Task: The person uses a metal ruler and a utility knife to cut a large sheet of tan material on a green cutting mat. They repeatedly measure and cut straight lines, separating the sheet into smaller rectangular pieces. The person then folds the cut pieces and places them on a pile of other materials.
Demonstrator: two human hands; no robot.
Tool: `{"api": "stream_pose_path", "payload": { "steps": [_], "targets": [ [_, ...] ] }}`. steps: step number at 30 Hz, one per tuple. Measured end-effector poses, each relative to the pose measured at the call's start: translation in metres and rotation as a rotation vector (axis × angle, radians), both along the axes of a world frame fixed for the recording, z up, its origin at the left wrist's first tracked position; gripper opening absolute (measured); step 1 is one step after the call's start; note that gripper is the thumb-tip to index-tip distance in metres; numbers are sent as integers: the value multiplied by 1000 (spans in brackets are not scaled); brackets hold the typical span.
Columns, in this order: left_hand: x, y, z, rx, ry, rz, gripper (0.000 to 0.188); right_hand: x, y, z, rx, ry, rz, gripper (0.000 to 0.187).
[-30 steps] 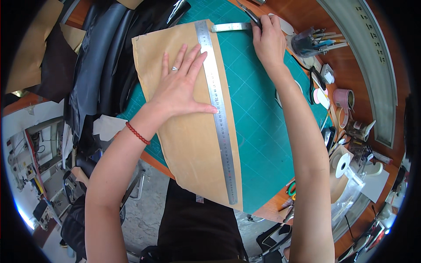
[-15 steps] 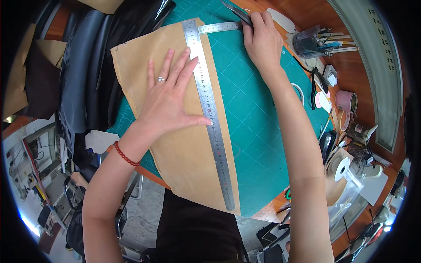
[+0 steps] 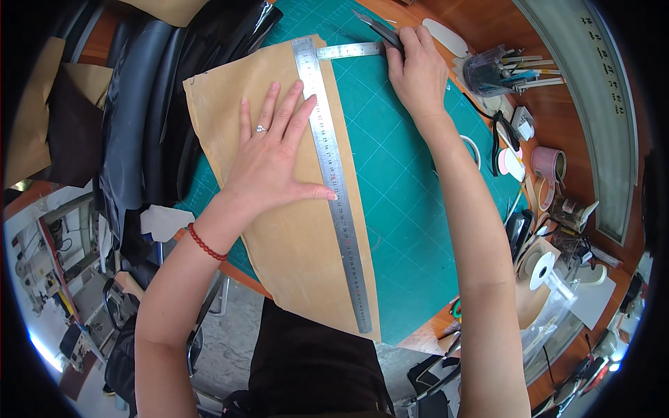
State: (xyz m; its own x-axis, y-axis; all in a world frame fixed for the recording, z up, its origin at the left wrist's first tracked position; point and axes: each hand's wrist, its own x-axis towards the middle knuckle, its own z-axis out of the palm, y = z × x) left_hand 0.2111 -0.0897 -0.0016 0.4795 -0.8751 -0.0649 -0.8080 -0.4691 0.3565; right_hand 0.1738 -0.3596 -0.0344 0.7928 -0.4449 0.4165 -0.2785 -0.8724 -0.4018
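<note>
My left hand (image 3: 268, 164) lies flat with fingers spread on a tan leather-like sheet (image 3: 279, 258). Its thumb and a fingertip press on a long steel ruler (image 3: 343, 233) that runs along the sheet near its right edge. Beyond it, my right hand (image 3: 421, 75) is closed around a dark-handled craft knife (image 3: 380, 29) and the right end of a short steel ruler (image 3: 352, 50). That ruler lies crosswise, its left end reaching the long ruler near the top. The knife's blade points up and left, away from the sheet.
Beneath the sheet is a green cutting mat (image 3: 411, 230) with a line grid. Dark rolled material (image 3: 132, 132) stands at the left. Along the right lie a holder with pens (image 3: 488, 70), a pink tape roll (image 3: 548, 164) and a white spool (image 3: 540, 270).
The view has shifted slightly. Both hands and rulers keep nearly the same places on the sheet, and the knife stays in my right hand.
</note>
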Motion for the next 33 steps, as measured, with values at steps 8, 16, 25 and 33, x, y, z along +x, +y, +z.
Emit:
{"api": "stream_pose_path", "payload": {
  "steps": [8,16,25,33],
  "targets": [
    [0,1,-2,0,-24,-4,138,0,-1,-3,-17,-6,7,19],
    [0,1,-3,-1,-26,-9,138,1,-1,-3,-25,4,3,20],
    [0,1,-3,-11,-19,-5,136,1,-1,-5,-36,-1,2,19],
    [0,1,-3,-24,-39,-14,133,-3,-2,-4,-43,-87,8,16]
  ]
}}
